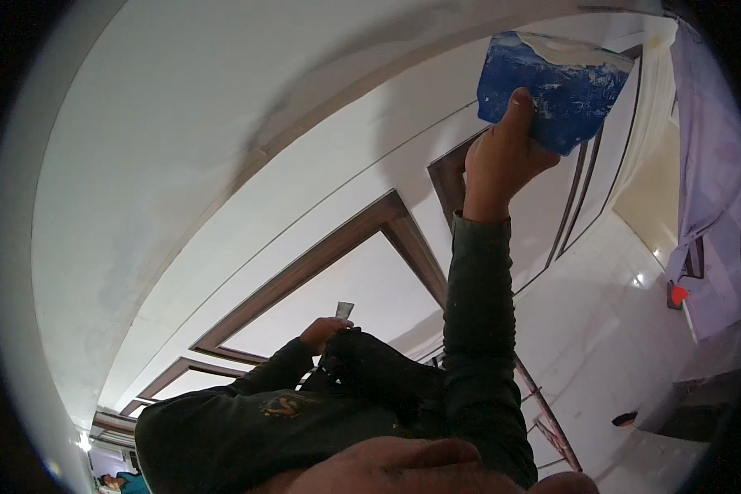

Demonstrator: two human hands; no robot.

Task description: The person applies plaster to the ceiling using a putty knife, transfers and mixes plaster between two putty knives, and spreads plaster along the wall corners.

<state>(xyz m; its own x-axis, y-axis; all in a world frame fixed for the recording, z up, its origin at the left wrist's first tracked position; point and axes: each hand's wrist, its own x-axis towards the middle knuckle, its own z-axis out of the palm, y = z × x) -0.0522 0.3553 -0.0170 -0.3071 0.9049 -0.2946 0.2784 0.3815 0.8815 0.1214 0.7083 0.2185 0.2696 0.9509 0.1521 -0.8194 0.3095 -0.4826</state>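
Observation:
My right hand (502, 169) is raised at the upper right and closed round a blue putty spreader (556, 103), thumb flat on its face. White putty (564, 52) lies along the spreader's far edge, and dried smears mark the blue. That edge is close to the white ceiling border; whether it touches, I cannot tell. Lower down, by my knee, my left hand (321, 332) is closed on a small putty knife (345, 310) with a grey blade that widens toward its end. The fingers of this hand are partly hidden.
White wall panels with brown wooden frames (305, 284) run beside me. The white ceiling (165, 165) curves overhead. At right hang pale purple sheets (712, 156). A ladder-like metal frame (547, 412) stands below, above a shiny pale floor (593, 329). Another person (123, 480) is at the far lower left.

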